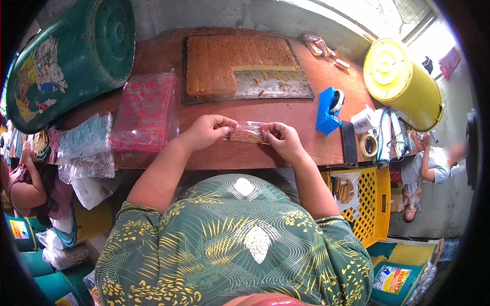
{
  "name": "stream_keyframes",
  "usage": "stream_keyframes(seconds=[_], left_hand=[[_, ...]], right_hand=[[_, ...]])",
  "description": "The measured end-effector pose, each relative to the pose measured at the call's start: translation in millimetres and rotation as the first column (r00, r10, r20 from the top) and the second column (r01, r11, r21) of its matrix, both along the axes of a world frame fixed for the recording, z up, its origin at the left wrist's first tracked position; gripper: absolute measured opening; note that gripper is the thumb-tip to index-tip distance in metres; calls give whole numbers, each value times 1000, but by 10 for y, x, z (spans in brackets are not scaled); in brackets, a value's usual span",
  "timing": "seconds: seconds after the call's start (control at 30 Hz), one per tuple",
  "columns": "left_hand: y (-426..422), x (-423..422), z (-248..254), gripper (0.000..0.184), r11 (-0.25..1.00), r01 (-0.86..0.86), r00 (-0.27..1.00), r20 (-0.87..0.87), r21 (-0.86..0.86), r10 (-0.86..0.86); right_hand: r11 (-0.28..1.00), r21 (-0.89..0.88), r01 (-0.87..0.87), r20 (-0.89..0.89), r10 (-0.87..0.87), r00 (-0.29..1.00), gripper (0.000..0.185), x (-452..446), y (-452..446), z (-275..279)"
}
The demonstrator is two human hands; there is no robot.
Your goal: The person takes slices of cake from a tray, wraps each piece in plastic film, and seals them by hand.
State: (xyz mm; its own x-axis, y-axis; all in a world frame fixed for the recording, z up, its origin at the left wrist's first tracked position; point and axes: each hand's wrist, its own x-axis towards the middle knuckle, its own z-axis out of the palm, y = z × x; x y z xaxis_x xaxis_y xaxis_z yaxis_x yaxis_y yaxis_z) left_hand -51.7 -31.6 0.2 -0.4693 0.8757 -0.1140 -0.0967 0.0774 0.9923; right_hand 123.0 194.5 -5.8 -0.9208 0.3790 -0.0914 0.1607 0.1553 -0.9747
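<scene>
Between my two hands is a slice of cake in a clear printed plastic wrapper (247, 135), just above the table's front part. My left hand (208, 133) pinches one end of the wrapper. On the other end, the thumb and fingers of my right hand (284, 141) are closed. Beyond them lies a tray (273, 87) of brown-topped cake (214, 64), cut into strips, with its front right part bare except for crumbs. Left of my left hand is a stack of red-printed plastic wrappers (145, 112).
A blue tape dispenser (326, 111), a dark phone (349, 142) and a tape roll (368, 145) lie to the right. Wrapped slices (319, 47) sit at the back. Green (66, 66) and yellow (400, 76) buckets flank the table. A yellow crate (370, 204) stands below. Other people are at both sides.
</scene>
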Motion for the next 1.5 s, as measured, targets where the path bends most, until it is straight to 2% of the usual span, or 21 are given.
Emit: stream_keyframes(seconds=[0.1,0.13,0.2,0.3,0.4,0.5,0.6,0.7,0.8,0.83,0.93,0.97,1.07,1.2,1.23,1.27,1.33,1.37,1.43,1.47,1.5], left_hand=[[-8,159,231,17,984,-171,942,-299,-42,151],[-28,147,233,16,979,-191,829,-546,-64,126],[-88,101,229,14,966,-244,434,-900,-89,27],[-165,166,242,18,953,-256,479,-877,-162,-21],[-191,118,92,17,937,-280,552,-834,-210,-21],[-137,142,72,15,880,-420,488,-873,-224,11],[-96,105,57,20,929,-357,466,-881,-98,86],[-105,124,96,24,929,-239,473,-869,-283,-144],[-187,397,96,21,954,-244,205,-971,-175,-125],[-208,489,123,18,955,-232,257,-959,-183,-121],[-189,314,8,16,945,-221,94,-970,-240,-224],[-143,205,13,13,937,-197,248,-939,-289,-237],[43,133,232,14,924,-223,287,-926,-312,-244],[22,359,-192,24,949,-315,36,-999,-11,1],[-4,459,-208,42,940,-335,125,-992,-73,-32],[31,454,-207,43,945,-321,251,-968,-61,23],[123,509,-82,46,953,-299,494,-861,-41,118],[251,450,-148,45,965,-256,857,-452,46,249],[406,389,-130,43,970,-179,982,-34,163,187],[460,371,-132,42,960,-160,977,175,229,121],[506,383,-120,42,971,-66,994,104,230,43]], right_hand=[[998,47,43,87,-47,995,12,11,-15,72],[981,190,35,41,-44,998,11,22,-11,95],[887,461,37,-46,-18,999,12,68,27,126],[591,806,44,-115,83,990,20,119,200,31],[585,810,-32,28,17,999,23,125,199,33],[533,846,-22,85,-93,992,21,54,168,123],[522,852,36,-72,49,996,23,49,219,19],[417,907,-54,8,111,994,23,164,67,53],[253,967,-40,12,112,994,15,323,-145,37],[312,950,1,-26,78,997,13,362,-274,94],[415,904,-105,70,100,993,12,290,-97,102],[399,909,-118,92,83,992,11,237,-48,153],[296,952,-82,87,-3,996,9,92,-202,406],[237,971,-35,30,24,999,22,253,-247,113],[231,973,-3,-4,28,1000,36,312,-327,45],[320,947,-18,-1,61,998,52,407,-387,9],[362,932,-9,-10,50,999,64,504,-479,17],[432,899,73,-94,27,995,66,491,-497,12],[553,801,227,-255,-26,967,69,423,-469,21],[617,739,269,-334,-10,942,68,386,-404,62],[680,668,302,-411,-1,911,66,343,-334,120]])
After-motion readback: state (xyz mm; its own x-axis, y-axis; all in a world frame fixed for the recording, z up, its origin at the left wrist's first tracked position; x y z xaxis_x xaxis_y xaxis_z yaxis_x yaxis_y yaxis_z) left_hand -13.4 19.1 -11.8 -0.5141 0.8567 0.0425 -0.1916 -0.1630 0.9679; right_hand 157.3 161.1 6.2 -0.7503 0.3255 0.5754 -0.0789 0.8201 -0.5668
